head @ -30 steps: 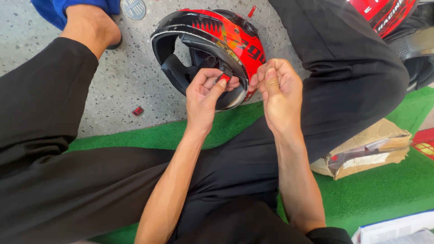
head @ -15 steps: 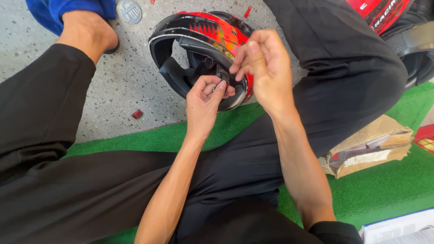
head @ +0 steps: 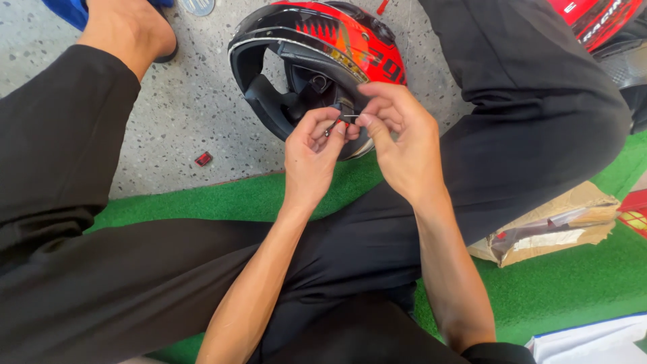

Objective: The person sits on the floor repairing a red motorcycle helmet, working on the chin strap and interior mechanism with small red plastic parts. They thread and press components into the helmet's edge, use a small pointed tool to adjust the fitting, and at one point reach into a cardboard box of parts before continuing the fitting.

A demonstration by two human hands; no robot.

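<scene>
A speckled stone floor (head: 175, 128) meets a strip of rough green turf (head: 573, 283). At the turf's edge, on the floor, lies a glossy red-and-black helmet (head: 317, 40), its rounded, padded opening facing up. Over its near rim the left hand (head: 313, 158) and right hand (head: 404, 145) meet, fingers pinched shut on a tiny thin metal part (head: 348, 116). A small red chip (head: 203, 159) lies on the floor to the left.

Black trousers (head: 135, 290); bare forearms; bare foot (head: 128, 27); dark sleeve cuff (head: 499, 352) at right elbow.
</scene>
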